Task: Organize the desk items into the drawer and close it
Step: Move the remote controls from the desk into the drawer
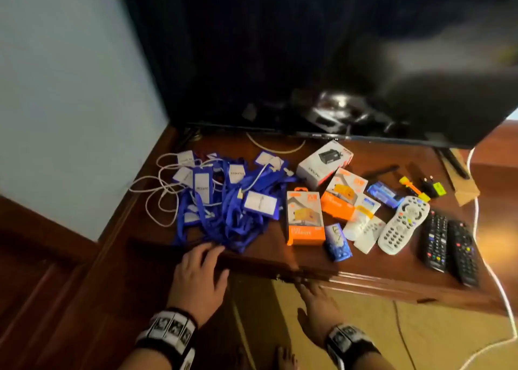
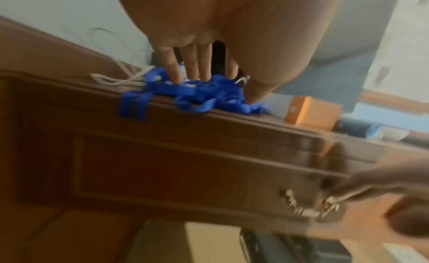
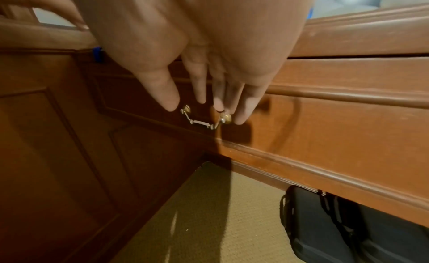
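The drawer (image 3: pixel 290 109) sits shut under the counter (image 1: pixel 280 260), its long front running along the edge, right hand (image 3: pixel 197 68) flat-fingered at the brass handle (image 3: pixel 204 118), left hand (image 1: pixel 200 271) spread beside blue lanyards (image 1: pixel 224 207).

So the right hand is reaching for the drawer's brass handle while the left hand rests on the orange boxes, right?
Not quite. The left hand rests on the blue lanyards at the desk edge, as the head view shows. The right hand is indeed reaching for the brass handle.
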Action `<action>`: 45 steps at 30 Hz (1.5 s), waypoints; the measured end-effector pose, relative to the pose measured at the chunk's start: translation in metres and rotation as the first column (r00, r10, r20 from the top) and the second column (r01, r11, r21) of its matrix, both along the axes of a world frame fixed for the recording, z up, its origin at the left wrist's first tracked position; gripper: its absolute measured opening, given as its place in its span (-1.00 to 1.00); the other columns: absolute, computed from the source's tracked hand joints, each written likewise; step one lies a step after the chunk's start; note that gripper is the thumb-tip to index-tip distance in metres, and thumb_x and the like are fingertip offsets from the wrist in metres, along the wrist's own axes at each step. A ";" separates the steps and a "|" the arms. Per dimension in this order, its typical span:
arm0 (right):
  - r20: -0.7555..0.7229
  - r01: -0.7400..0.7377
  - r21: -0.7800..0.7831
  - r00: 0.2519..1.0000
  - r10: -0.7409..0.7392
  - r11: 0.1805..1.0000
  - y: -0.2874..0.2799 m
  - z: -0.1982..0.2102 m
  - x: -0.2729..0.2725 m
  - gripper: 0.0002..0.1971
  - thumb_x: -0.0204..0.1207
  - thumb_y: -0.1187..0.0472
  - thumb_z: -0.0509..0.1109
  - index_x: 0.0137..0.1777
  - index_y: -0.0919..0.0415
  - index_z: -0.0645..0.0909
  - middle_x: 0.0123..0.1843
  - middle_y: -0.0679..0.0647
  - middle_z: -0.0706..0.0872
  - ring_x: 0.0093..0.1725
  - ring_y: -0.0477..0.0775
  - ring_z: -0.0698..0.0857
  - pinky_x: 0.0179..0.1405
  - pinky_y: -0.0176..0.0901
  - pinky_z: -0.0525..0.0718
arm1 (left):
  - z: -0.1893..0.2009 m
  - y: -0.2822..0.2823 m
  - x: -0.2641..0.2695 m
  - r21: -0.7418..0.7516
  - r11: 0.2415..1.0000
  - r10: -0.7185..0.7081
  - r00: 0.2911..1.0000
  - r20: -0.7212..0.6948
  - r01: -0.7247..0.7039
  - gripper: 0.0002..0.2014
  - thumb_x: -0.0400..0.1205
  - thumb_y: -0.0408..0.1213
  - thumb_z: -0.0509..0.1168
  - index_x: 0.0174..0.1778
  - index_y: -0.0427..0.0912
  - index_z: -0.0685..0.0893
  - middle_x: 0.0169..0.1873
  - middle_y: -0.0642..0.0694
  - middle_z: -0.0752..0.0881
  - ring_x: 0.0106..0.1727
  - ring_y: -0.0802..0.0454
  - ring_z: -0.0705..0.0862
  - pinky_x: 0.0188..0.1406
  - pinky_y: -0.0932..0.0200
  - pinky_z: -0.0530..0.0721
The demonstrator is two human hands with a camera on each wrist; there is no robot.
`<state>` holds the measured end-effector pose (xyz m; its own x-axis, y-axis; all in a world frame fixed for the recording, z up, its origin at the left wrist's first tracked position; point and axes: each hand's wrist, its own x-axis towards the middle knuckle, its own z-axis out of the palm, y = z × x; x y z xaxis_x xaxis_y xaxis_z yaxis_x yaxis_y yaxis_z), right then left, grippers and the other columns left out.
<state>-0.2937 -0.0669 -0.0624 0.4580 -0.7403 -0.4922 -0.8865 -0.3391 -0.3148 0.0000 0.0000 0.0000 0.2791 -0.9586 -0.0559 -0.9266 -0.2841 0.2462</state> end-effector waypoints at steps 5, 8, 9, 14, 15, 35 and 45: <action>-0.113 -0.067 -0.057 0.992 0.060 0.996 -0.011 -0.010 0.030 -0.34 0.63 0.00 0.27 0.72 0.07 0.23 0.64 0.11 0.41 0.65 0.23 0.36 0.58 0.12 0.42 | 0.003 -0.047 -0.020 0.079 0.990 -0.120 0.993 -0.005 0.120 -0.43 0.75 0.17 0.21 0.71 0.20 0.38 0.77 -0.10 0.27 0.76 -0.21 0.24 0.64 -0.27 0.38; -0.172 -0.081 -0.034 0.982 0.074 0.996 -0.006 -0.024 0.035 -0.31 0.62 0.03 0.28 0.73 0.08 0.20 0.63 0.12 0.40 0.65 0.26 0.36 0.54 0.17 0.45 | -0.009 -0.060 -0.024 0.103 0.984 -0.147 0.989 0.022 0.144 -0.43 0.79 0.21 0.11 0.75 0.25 0.31 0.78 -0.17 0.24 0.79 -0.23 0.17 0.72 -0.25 0.25; -0.179 -0.087 -0.042 0.981 0.078 0.995 -0.007 -0.027 0.037 -0.33 0.62 0.05 0.26 0.73 0.08 0.21 0.62 0.12 0.40 0.63 0.25 0.38 0.51 0.16 0.48 | -0.010 -0.063 -0.024 0.107 0.984 -0.149 0.988 0.028 0.145 -0.44 0.79 0.21 0.09 0.74 0.26 0.32 0.77 -0.20 0.27 0.78 -0.25 0.19 0.72 -0.24 0.25; -0.150 -0.005 0.021 0.989 0.008 1.000 -0.013 -0.044 0.048 -0.49 0.71 0.17 0.16 0.66 0.12 0.34 0.60 0.17 0.42 0.62 0.27 0.37 0.49 0.25 0.54 | -0.020 -0.068 -0.025 0.145 0.982 -0.132 0.988 0.073 0.121 -0.48 0.80 0.20 0.07 0.72 0.28 0.36 0.70 -0.26 0.34 0.71 -0.30 0.29 0.65 -0.30 0.32; -0.136 0.020 0.031 0.991 -0.015 0.999 -0.015 -0.047 0.049 -0.51 0.72 0.18 0.16 0.65 0.11 0.37 0.60 0.19 0.43 0.62 0.28 0.37 0.49 0.28 0.54 | -0.021 -0.068 -0.026 0.146 0.982 -0.131 0.988 0.078 0.119 -0.48 0.80 0.21 0.06 0.72 0.28 0.35 0.70 -0.26 0.34 0.71 -0.31 0.29 0.65 -0.32 0.31; -0.056 -0.151 0.203 0.985 0.165 0.967 0.124 0.001 0.012 -0.69 0.72 0.16 0.19 0.39 0.07 0.61 0.26 0.19 0.78 0.24 0.30 0.76 0.14 0.07 0.68 | -0.030 -0.068 -0.024 0.111 0.987 -0.117 0.992 0.039 0.113 -0.49 0.79 0.20 0.09 0.70 0.28 0.38 0.65 -0.26 0.35 0.63 -0.33 0.32 0.60 -0.32 0.32; -0.236 -0.034 0.006 0.971 0.034 0.999 0.071 0.049 -0.093 -0.05 0.45 -0.33 0.50 0.75 -0.24 0.09 0.66 -0.10 0.39 0.65 0.14 0.37 0.64 0.18 0.36 | -0.031 -0.069 -0.026 0.119 0.988 -0.101 0.993 0.058 0.094 -0.48 0.78 0.22 0.07 0.70 0.29 0.36 0.65 -0.26 0.34 0.62 -0.34 0.33 0.59 -0.32 0.34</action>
